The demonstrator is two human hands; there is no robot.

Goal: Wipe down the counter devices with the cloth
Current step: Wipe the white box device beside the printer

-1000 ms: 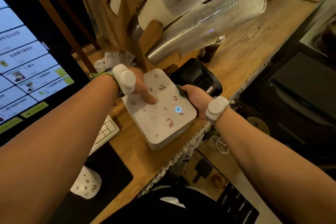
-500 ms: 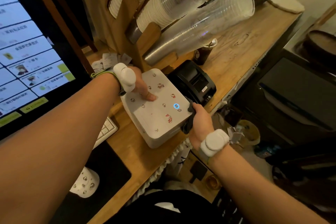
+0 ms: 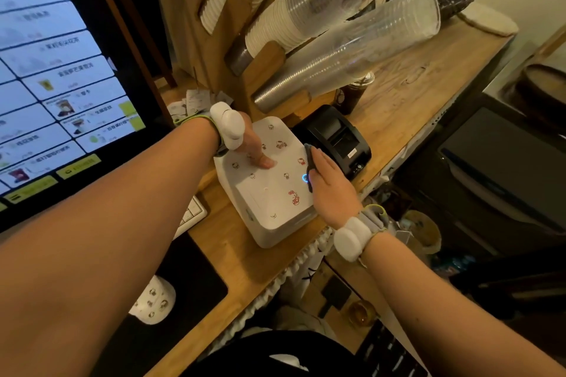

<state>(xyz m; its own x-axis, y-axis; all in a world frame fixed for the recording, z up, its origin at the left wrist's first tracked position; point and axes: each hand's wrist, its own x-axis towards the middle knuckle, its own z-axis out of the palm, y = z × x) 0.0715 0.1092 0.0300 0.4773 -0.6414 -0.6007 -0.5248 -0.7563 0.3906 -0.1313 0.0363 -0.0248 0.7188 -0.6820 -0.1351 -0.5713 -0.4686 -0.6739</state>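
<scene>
A white box-shaped device (image 3: pixel 269 202) with small cartoon stickers and a blue ring light sits on the wooden counter (image 3: pixel 407 101). My left hand (image 3: pixel 254 148) rests on its top, thumb pressing down near the middle. My right hand (image 3: pixel 329 184) lies with straight fingers along the device's right edge, pressing a dark cloth (image 3: pixel 310 162) against it; only a strip of the cloth shows beside the fingers. A black receipt printer (image 3: pixel 335 138) stands just right of the white device, close to my right fingertips.
A large lit touchscreen (image 3: pixel 52 86) fills the left. A wooden rack with stacked paper and clear plastic cups (image 3: pixel 321 27) leans over the counter behind the devices. A white keyboard corner (image 3: pixel 191 214), a black mat and a white mouse (image 3: pixel 154 300) lie near the front edge.
My right hand has slid from the device's front right corner up along its right edge, flattening over the cloth. My left hand has stayed on the top.
</scene>
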